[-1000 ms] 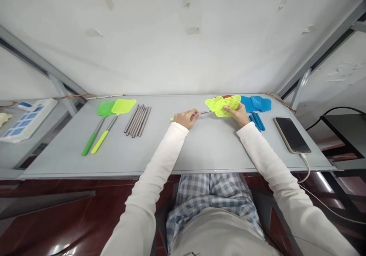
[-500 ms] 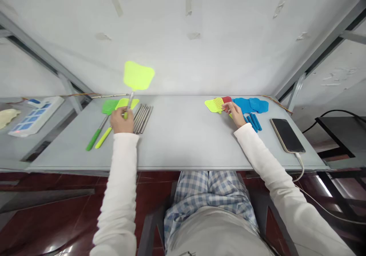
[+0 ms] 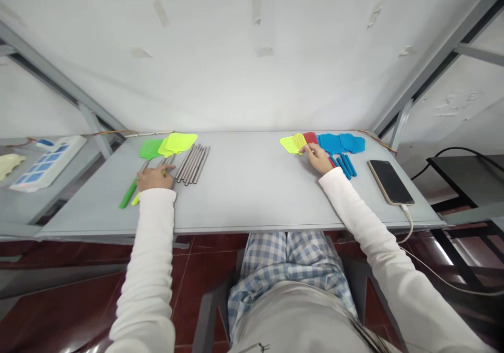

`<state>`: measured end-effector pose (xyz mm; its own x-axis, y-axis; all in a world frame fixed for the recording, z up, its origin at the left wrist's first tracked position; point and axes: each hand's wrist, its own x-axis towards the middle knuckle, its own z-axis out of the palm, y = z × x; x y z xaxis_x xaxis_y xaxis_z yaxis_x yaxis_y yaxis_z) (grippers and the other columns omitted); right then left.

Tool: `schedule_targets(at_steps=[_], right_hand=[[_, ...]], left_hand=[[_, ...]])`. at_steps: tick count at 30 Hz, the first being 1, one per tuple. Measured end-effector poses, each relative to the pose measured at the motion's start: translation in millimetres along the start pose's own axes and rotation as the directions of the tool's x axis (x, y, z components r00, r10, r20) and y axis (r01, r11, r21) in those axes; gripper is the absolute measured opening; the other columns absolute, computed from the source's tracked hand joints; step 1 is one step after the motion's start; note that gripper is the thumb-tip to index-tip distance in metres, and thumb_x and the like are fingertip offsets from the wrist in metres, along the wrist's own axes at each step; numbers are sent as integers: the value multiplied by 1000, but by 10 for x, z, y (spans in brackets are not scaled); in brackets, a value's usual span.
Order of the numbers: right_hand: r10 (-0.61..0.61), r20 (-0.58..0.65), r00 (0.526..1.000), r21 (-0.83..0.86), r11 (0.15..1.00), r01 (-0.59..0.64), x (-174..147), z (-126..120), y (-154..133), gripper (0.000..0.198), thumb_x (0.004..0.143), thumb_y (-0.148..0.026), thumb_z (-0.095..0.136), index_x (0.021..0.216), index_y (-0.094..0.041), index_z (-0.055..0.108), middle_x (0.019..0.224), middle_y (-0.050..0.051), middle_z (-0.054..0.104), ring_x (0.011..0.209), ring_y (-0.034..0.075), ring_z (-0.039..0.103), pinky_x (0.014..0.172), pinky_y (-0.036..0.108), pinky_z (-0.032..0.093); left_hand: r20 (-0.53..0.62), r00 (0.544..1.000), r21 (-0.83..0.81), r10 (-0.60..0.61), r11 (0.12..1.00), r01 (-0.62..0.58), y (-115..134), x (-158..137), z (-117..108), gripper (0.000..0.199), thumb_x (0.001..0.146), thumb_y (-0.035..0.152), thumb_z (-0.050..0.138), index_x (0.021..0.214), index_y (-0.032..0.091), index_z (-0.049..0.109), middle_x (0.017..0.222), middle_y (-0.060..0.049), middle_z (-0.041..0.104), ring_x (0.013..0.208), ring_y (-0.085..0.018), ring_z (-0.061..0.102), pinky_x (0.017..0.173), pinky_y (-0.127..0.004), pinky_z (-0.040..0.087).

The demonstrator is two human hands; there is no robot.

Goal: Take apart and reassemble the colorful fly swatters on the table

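Observation:
My left hand [image 3: 155, 178] is low over the left part of the table, its fingers around the handle of a yellow fly swatter [image 3: 181, 142]. That swatter's head rests overlapping another yellow head, beside a green fly swatter [image 3: 150, 147]. The handles are partly covered by the hand. Just right of it lie several metal tubes [image 3: 192, 165] side by side. On the right, my right hand [image 3: 318, 159] pinches the edge of a loose yellow swatter head [image 3: 292, 144]. Behind its fingers show a red swatter head [image 3: 310, 137] and several blue swatter heads [image 3: 340, 143].
Several blue handles [image 3: 346, 166] lie right of my right hand. A phone [image 3: 390, 182] with a white charging cable [image 3: 408, 221] is near the table's right end. Left of the table stands a white power strip [image 3: 49, 163]. A white wall [image 3: 220, 80] rises behind the table [image 3: 244, 200].
My left hand has lowered the yellow fly swatter from upright onto the other swatters and moved slightly left. My right hand stays at the loose yellow head.

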<state>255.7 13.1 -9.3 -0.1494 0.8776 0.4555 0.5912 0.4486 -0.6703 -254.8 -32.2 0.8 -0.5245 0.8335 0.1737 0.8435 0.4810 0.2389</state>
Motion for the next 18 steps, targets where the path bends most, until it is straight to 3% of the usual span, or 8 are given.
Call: schedule_targets(at_steps=[4, 7, 10, 13, 16, 18], right_hand=[[-60, 35, 998, -252, 965, 66, 15, -38, 11, 39, 98, -37, 32, 83, -21, 65, 83, 7, 64, 82, 21, 55, 82, 35, 42], [-45, 40, 998, -496, 866, 59, 27, -101, -1, 37, 97, -31, 32, 86, -18, 66, 88, 11, 64, 85, 23, 54, 80, 36, 39], [51, -23, 998, -656, 753, -54, 24, -198, -42, 37, 96, -28, 31, 87, -16, 65, 93, 15, 66, 89, 27, 55, 75, 36, 35], [210, -51, 976, -730, 660, -180, 2, -295, -79, 38, 96, -27, 30, 90, -13, 66, 89, 17, 68, 86, 27, 58, 72, 35, 33], [356, -33, 934, -771, 585, -251, -27, -352, -100, 37, 97, -26, 32, 96, -12, 66, 92, 17, 70, 85, 27, 62, 73, 35, 33], [390, 0, 921, -782, 574, -243, -41, -363, -118, 35, 96, -26, 34, 99, -13, 65, 96, 17, 71, 88, 27, 63, 74, 35, 34]], left_hand=[[-101, 984, -35, 147, 988, -151, 49, -78, 2, 36, 82, 14, 51, 113, 20, 69, 130, -12, 52, 124, -41, 43, 101, -63, 34], [-171, 963, -78, 209, 971, -225, 232, -191, 35, 34, 85, 19, 49, 114, 16, 66, 126, -15, 51, 121, -37, 47, 102, -56, 36], [-128, 950, -102, 286, 949, -300, 555, -325, 90, 34, 86, 26, 47, 113, 15, 65, 117, -15, 53, 117, -31, 50, 101, -46, 42], [-21, 955, -91, 296, 951, -297, 841, -411, 139, 33, 84, 31, 50, 107, 14, 66, 117, -17, 54, 119, -33, 50, 101, -47, 42], [15, 963, -80, 270, 960, -268, 964, -414, 173, 32, 81, 28, 51, 104, 12, 64, 122, -21, 52, 120, -35, 50, 103, -49, 41], [14, 965, -90, 262, 961, -260, 980, -391, 198, 33, 79, 25, 49, 107, 12, 62, 123, -21, 53, 120, -35, 51, 102, -49, 42]])
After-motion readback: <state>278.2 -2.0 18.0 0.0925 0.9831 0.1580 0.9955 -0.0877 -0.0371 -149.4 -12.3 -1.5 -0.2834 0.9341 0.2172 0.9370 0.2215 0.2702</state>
